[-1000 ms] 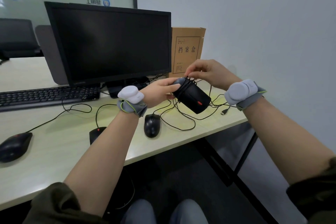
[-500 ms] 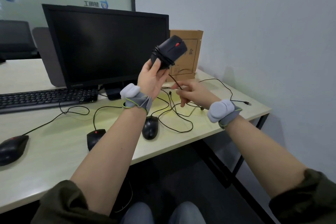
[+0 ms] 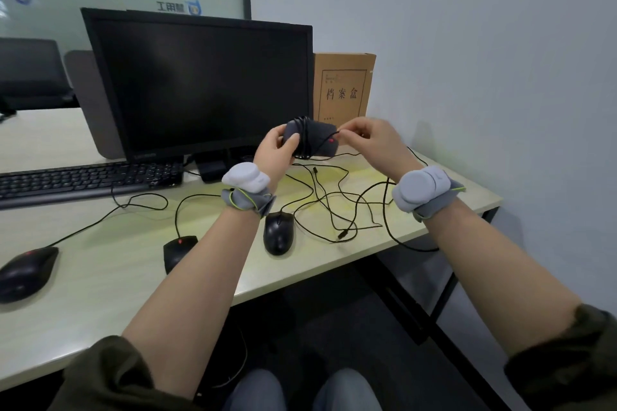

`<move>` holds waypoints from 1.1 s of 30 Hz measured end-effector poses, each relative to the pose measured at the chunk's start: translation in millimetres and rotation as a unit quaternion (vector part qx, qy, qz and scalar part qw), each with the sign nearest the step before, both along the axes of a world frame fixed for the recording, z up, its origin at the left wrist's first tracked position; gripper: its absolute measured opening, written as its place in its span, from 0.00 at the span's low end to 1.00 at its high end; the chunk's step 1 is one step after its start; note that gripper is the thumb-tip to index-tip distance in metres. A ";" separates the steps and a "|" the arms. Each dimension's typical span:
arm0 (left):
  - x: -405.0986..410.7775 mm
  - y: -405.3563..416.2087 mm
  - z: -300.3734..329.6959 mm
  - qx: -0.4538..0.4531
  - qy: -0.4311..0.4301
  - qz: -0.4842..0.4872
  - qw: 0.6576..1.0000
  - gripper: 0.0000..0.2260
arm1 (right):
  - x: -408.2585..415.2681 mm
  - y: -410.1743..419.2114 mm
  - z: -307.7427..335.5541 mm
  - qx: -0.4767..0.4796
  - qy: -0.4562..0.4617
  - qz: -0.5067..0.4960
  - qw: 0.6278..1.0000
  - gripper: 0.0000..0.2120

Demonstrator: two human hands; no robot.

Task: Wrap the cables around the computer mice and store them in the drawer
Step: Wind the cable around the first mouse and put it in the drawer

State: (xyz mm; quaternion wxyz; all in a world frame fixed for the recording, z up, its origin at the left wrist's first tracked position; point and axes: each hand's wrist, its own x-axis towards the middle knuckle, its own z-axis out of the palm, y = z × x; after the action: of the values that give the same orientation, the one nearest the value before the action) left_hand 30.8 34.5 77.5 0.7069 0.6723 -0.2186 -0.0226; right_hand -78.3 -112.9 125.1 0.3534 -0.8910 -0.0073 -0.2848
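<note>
The person holds a black mouse (image 3: 309, 140) up in front of the monitor (image 3: 200, 87), above the desk (image 3: 117, 264). The left hand (image 3: 275, 152) is closed around its back end, thumb pressed on top. Several turns of cable (image 3: 305, 137) already circle the mouse's middle. The right hand (image 3: 370, 140) pinches the loose run of that cable between thumb and fingertips, right beside the mouse's front end.

The rest of the cable drops into a tangle of wires (image 3: 334, 203) on the desk, where cables from other mice cross it. I think the main risk lies there: pulling more slack could snag a neighbouring wire and drag the mouse nearest the desk edge (image 3: 278, 232) along or off. If the pinch slackens, the turns could also spring loose.

Two more mice, one by the left forearm (image 3: 177, 248) and one at the far left (image 3: 28, 269), wait unwrapped. No drawer is in sight.
</note>
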 end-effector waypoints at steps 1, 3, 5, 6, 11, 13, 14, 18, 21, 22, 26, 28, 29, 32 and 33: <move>-3.4 -0.3 0.7 0.006 -0.005 -0.023 1.000 0.16 | -0.3 -2.0 1.2 0.004 -0.015 -0.007 1.000 0.06; -8.1 -0.3 2.3 0.019 -0.006 -0.060 0.998 0.16 | -1.0 -7.7 2.2 0.015 -0.035 -0.015 0.999 0.06; -13.2 0.3 3.5 0.025 0.005 -0.115 0.993 0.16 | -1.2 -12.6 1.9 0.029 -0.044 -0.020 0.998 0.04; -16.1 -0.1 3.5 0.018 0.022 -0.153 0.988 0.15 | -1.0 -14.8 1.6 0.035 -0.049 -0.025 0.998 0.02; -23.9 4.8 3.8 -0.051 0.130 -0.301 0.943 0.13 | -4.2 -22.7 5.3 0.077 -0.040 0.022 0.996 0.04; -24.1 9.1 1.8 -0.093 0.164 -0.357 0.915 0.11 | -7.2 -25.7 6.4 0.111 -0.018 0.070 0.991 0.06; -24.8 10.3 0.8 -0.114 0.183 -0.377 0.901 0.10 | -7.2 -27.1 6.7 0.125 -0.011 0.086 0.988 0.08; -30.3 6.0 1.3 -0.192 0.225 -0.411 0.862 0.09 | -2.2 -22.0 -0.1 0.164 0.016 0.074 0.983 0.17; -32.5 -1.0 5.8 -0.237 0.227 -0.383 0.864 0.10 | 1.3 -8.1 -9.0 0.140 0.046 0.043 0.988 0.21; -32.3 -3.6 6.5 -0.246 0.223 -0.362 0.871 0.10 | 1.8 -4.0 -11.6 0.147 0.063 0.057 0.986 0.17; -25.8 -9.9 6.8 -0.325 0.189 -0.259 0.890 0.10 | -1.0 5.4 -17.3 0.074 0.212 0.049 0.973 0.08; -18.9 -8.6 6.9 -0.306 0.141 -0.176 0.925 0.10 | -3.7 8.0 -17.6 0.004 0.251 0.030 0.968 0.09; -15.8 -7.0 6.1 -0.271 0.115 -0.131 0.947 0.13 | -4.9 9.7 -16.6 -0.026 0.255 0.021 0.966 0.10; -9.6 -1.6 -1.6 -0.160 0.080 -0.067 0.982 0.17 | -9.1 14.6 -10.0 -0.134 0.206 -0.009 0.969 0.12; -9.0 -0.2 -4.3 -0.128 0.072 -0.073 0.986 0.17 | -9.9 16.1 -6.5 -0.172 0.172 -0.024 0.970 0.12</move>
State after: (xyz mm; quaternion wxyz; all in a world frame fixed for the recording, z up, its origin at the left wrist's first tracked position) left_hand 21.8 34.2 73.3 0.7976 0.5548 -0.2171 -0.0942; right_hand -88.2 -96.7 118.6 0.1836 -0.9740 0.0257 -0.1301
